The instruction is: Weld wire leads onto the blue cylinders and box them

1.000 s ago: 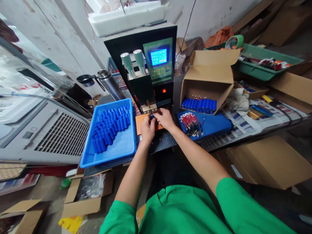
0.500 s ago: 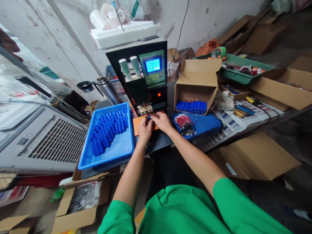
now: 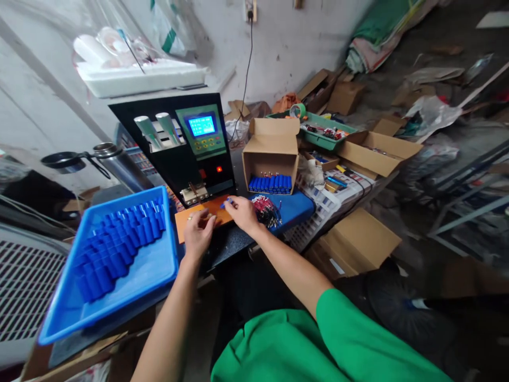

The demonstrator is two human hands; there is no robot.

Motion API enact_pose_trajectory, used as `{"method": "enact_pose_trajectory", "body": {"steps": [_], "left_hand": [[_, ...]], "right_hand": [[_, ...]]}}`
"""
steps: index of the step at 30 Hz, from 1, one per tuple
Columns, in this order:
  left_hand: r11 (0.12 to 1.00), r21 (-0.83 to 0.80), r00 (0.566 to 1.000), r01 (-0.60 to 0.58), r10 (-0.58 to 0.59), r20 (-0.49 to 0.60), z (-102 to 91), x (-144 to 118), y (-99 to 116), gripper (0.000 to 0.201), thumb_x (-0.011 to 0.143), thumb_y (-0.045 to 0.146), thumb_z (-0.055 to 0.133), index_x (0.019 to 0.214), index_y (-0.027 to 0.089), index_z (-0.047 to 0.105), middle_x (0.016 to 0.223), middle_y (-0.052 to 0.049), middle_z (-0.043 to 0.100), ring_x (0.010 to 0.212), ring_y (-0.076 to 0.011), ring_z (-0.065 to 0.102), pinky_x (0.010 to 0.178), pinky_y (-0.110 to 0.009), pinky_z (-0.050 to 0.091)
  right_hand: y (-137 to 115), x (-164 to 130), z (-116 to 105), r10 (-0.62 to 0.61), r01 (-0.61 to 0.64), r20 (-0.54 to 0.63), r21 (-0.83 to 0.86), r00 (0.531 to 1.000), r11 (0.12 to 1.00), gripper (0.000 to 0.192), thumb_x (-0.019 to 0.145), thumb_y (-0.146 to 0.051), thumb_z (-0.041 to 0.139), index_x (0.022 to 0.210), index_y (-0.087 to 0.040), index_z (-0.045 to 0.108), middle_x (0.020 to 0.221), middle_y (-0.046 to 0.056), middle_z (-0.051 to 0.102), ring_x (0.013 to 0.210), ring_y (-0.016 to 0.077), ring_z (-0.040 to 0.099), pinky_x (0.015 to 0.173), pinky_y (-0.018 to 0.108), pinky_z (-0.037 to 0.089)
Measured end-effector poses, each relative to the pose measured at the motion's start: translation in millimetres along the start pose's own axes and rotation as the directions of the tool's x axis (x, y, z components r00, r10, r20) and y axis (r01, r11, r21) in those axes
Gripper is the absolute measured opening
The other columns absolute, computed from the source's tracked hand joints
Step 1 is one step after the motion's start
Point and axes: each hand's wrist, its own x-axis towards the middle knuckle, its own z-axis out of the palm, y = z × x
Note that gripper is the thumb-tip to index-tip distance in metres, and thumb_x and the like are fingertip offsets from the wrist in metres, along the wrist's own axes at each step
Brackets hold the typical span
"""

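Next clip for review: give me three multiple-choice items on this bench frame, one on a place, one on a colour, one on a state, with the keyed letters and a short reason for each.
1. Where does the blue tray of blue cells sit relative to the black machine?
A. Left of it
B. On top of it
C. Behind it

2. What colour is the board under the hands?
A. White
B. Orange
C. Green

3. What is the right hand doing?
A. Lying flat and empty
B. Pinching a small blue cell at its fingertips
C. Pressing the machine's screen

Answers:
1 A, the tray fills the lower left, beside the machine.
2 B, an orange board lies at the machine's foot, with the left hand resting on it.
3 B, a blue piece shows at the right hand's fingertips, just in front of the machine.
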Motion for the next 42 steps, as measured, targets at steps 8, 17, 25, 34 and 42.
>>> {"method": "enact_pose_trajectory", "body": {"steps": [8, 17, 25, 34, 42], "left_hand": [[0.997, 0.073, 0.999, -0.026, 0.023, 0.042, -0.9, -1, 3, 0.033, 0.089, 0.049, 0.06, 0.097, 0.021, 0.073, 0.093, -0.006, 0.074, 0.081, -0.0216, 0.068, 0.079, -0.036, 0.053], [0.998, 0.055, 0.997, -0.019, 0.015, 0.072, -3.2, -2, -1, 0.033, 0.09, 0.049, 0.059, 0.099, 0.021, 0.073, 0.093, -0.006, 0.075, 0.082, -0.022, 0.07, 0.078, -0.035, 0.054], [0.999, 0.04, 0.998, -0.021, 0.019, 0.067, -2.6, -2, 0, 0.034, 0.089, 0.051, 0.059, 0.098, 0.021, 0.073, 0.094, -0.006, 0.075, 0.081, -0.0219, 0.07, 0.082, -0.037, 0.055], [0.998, 0.07, 0.996, -0.009, 0.003, 0.085, -3.3, -2, 5, 0.037, 0.09, 0.051, 0.057, 0.1, 0.02, 0.074, 0.096, -0.006, 0.076, 0.082, -0.0206, 0.07, 0.081, -0.035, 0.055], [0.997, 0.076, 0.997, 0.004, -0.01, 0.08, 0.1, -2, 1, 0.038, 0.091, 0.052, 0.056, 0.101, 0.02, 0.073, 0.095, -0.007, 0.075, 0.083, -0.0212, 0.069, 0.081, -0.036, 0.055]], "right_hand": [[59, 33, -83, -0.048, 0.043, 0.007, -0.582, 0.999, 0.812, 0.045, 0.104, -0.026, 0.04, 0.143, -0.01, 0.058, 0.117, 0.018, 0.065, 0.108, 0.0244, 0.064, 0.1, 0.031, 0.048], [84, 57, -97, 0.146, 0.161, 0.26, -0.86, 0.954, 0.484, 0.044, 0.101, -0.008, 0.032, 0.134, -0.004, 0.06, 0.124, 0.024, 0.062, 0.116, 0.0283, 0.06, 0.095, 0.035, 0.05], [84, 68, -105, 0.199, 0.091, 0.219, -0.857, 0.955, 0.506, 0.038, 0.101, -0.013, 0.037, 0.122, -0.01, 0.068, 0.125, 0.021, 0.064, 0.114, 0.0292, 0.063, 0.093, 0.037, 0.051], [94, 48, -113, 0.169, -0.092, 0.057, -0.649, 0.984, 0.755, 0.035, 0.1, -0.026, 0.047, 0.12, -0.014, 0.073, 0.116, 0.015, 0.073, 0.104, 0.0241, 0.068, 0.09, 0.029, 0.048], [95, 42, -84, 0.458, -0.349, 0.125, -0.485, 0.88, 0.802, 0.034, 0.087, -0.037, 0.067, 0.065, -0.011, 0.071, 0.055, 0.003, 0.059, 0.058, 0.0143, 0.053, 0.056, 0.026, 0.031]]}}
